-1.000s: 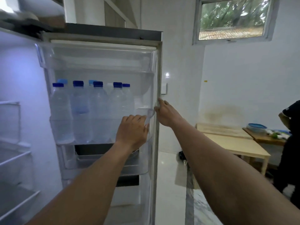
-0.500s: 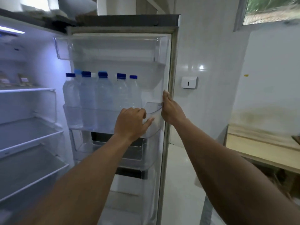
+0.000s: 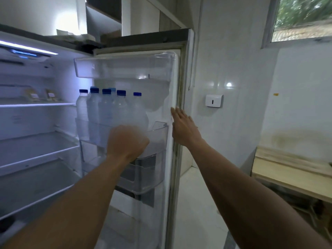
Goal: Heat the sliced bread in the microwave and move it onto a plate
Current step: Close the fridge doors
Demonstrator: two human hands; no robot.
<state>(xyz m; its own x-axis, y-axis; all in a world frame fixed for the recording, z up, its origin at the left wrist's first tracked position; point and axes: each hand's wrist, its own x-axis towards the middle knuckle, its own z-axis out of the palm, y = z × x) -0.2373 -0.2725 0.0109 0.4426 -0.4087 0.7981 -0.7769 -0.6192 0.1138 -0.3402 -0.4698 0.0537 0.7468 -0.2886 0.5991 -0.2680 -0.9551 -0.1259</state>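
Two blurred labelled packets (image 3: 42, 95) lie on the fridge shelf (image 3: 59, 104); whether they are the sliced bread I cannot tell. At their four o'clock the left hand (image 3: 128, 141) curls by the door bin (image 3: 158, 133), its grip unclear. At its three o'clock, the right hand (image 3: 185, 128) lies flat and released on the fridge door (image 3: 177, 83).

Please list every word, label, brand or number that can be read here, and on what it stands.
No text can be read.
White labels on the packets on the fridge shelf: too blurred.
The water bottles: no legible label.
The white wall box: one dark mark, no letters.
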